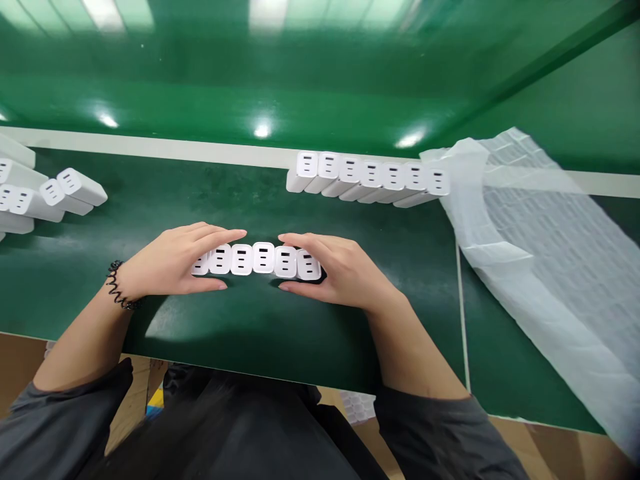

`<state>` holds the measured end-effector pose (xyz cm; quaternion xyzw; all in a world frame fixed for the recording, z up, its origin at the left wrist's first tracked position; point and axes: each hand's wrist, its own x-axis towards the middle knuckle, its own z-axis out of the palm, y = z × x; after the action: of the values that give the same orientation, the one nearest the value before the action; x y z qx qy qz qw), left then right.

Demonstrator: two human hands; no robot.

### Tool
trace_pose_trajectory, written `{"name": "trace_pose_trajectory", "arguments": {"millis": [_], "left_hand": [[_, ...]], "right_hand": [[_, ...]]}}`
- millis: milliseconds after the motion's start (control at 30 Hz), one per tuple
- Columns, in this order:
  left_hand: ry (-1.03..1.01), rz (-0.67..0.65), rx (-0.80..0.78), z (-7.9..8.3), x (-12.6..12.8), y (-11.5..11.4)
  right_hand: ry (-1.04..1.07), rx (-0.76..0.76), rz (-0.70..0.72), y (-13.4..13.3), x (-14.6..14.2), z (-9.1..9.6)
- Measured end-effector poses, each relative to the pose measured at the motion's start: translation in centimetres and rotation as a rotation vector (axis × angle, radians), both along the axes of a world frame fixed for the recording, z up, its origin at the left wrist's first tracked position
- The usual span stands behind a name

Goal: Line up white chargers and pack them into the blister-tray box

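Several white charger blocks stand side by side in a short row on the green table, their slotted port faces turned up. Around the left end of this row curves my left hand, its thumb on the near side and fingers on the far side. My right hand cups the right end in the same way, thumb near and fingers far. Both hands hold the row between them. The block at the left end is partly covered by my left hand.
Another row of white charger blocks stands at the back, against a pale strip. More blocks lie stacked at the far left. On the right, a translucent plastic wrap drapes over the table. A green panel rises behind.
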<state>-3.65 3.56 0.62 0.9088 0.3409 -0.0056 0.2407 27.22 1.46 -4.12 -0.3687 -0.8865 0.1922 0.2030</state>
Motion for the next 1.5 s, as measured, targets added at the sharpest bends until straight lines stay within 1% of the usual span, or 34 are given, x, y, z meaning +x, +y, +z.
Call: {"name": "trace_pose_trajectory", "arguments": {"millis": [167, 267, 400, 600, 800, 1200, 1500], "left_hand": [[0.089, 0.029, -0.066, 0.7, -1.6, 0.1], [0.121, 0.056, -0.117, 0.8, -2.1, 0.1], [0.144, 0.063, -0.141, 0.6, -1.9, 0.2], [0.139, 0.048, -0.138, 0.5, -1.5, 0.4], [0.139, 0.034, -0.147, 0.3, -1.5, 0.4], [0.137, 0.016, -0.087, 0.2, -1.3, 0.1], [0.072, 0.008, 0.016, -0.4, -0.4, -0.2]], "right_hand": [[-0.005, 0.061, -0.018, 0.0, 0.0, -0.3], [-0.009, 0.094, -0.026, -0.1, -0.2, -0.3], [-0.005, 0.088, -0.031, 0.0, -0.3, -0.4], [-0.007, 0.035, -0.031, -0.1, -0.6, -0.1], [0.005, 0.062, -0.02, 0.0, -0.7, -0.1], [-0.015, 0.059, -0.027, 0.0, -0.6, -0.2], [-0.006, 0.11, -0.012, 0.0, -0.6, -0.1]]}}
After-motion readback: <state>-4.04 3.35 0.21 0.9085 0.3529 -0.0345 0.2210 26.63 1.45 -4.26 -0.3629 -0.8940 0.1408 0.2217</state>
